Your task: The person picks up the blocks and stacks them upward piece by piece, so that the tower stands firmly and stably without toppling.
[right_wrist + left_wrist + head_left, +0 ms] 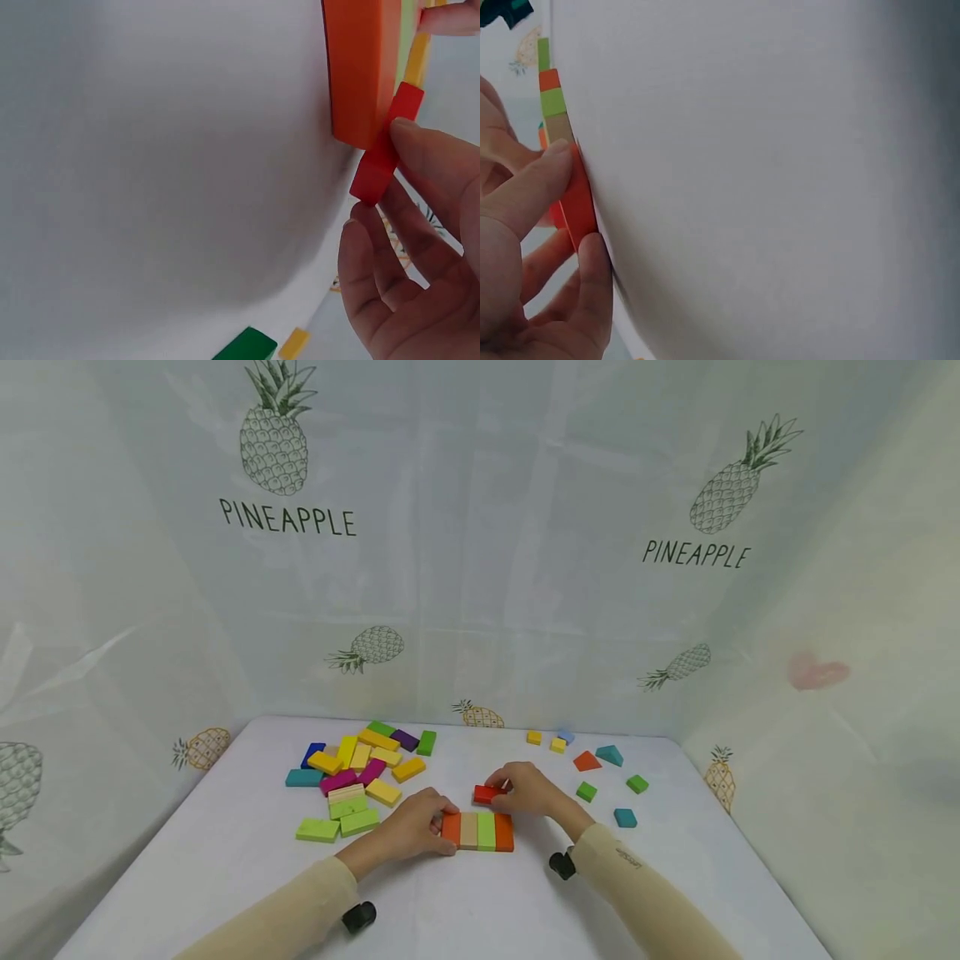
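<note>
Beige sleeves (266,917) come up from the bottom edge, with a black wrist device (359,917) at the left cuff and another at the right. Past them, on the white table (480,918), a flat row of four blocks lies side by side: left orange block (451,829), tan block (468,832), lime block (486,832), right orange block (505,833). Just beyond the row's far edge, toward its right half, is the red block (484,794). The right hand (527,792) pinches it between thumb and fingers; whether it touches the row, I cannot tell. The left hand (411,823) pinches the left orange block, thumb on its near end and a finger at its far end.

Left of the row spreads a loose pile (363,758) of yellow, magenta, purple, blue, teal and green pieces, some overlapping. Two lime pieces (317,830) lie at its near side. Right of the hands, small pieces sit apart: two yellow cubes (534,737) and a blue piece (566,737) farthest back, then an orange triangle (587,761), a teal triangle (610,755), two green pieces (637,784) and a teal piece (626,817). Behind the table hangs a pale sheet (495,568) printed with pineapples.
</note>
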`<act>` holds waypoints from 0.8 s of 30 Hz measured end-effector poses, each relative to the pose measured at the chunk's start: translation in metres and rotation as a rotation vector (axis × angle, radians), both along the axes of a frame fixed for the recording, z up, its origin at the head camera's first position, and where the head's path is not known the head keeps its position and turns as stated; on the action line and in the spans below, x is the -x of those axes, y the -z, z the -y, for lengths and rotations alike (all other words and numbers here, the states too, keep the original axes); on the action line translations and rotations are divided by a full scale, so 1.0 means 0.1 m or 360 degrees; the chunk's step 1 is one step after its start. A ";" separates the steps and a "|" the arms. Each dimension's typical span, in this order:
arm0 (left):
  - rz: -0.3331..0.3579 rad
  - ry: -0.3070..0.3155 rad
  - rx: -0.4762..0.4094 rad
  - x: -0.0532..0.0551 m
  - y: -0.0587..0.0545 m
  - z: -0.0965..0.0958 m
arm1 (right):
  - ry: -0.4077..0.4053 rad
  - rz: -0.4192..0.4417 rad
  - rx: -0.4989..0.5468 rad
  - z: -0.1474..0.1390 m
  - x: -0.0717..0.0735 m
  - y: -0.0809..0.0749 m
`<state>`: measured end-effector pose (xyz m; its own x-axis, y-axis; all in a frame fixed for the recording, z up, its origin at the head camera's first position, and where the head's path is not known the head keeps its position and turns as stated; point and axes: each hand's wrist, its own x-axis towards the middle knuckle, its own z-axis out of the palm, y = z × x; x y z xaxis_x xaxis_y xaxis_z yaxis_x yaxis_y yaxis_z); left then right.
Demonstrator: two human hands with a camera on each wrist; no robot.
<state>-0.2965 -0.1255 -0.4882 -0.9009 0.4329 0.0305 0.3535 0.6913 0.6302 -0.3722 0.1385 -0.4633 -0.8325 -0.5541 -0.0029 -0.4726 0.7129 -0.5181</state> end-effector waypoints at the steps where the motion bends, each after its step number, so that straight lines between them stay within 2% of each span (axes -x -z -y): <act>1: -0.0011 -0.0002 -0.0003 -0.01 0.00 0.00 | -0.0005 0.0008 0.0004 0.02 0.00 0.01; 7: -0.0033 -0.0020 -0.0047 -0.03 0.00 -0.01 | -0.0026 0.0055 0.0021 0.06 0.01 0.04; 14: 0.0029 -0.0088 -0.0081 -0.04 0.01 -0.01 | -0.0082 0.0025 0.0024 0.13 0.02 0.10; 24: 0.0036 -0.0126 -0.0077 -0.02 0.03 -0.04 | -0.0081 0.0041 0.0097 0.27 -0.06 0.11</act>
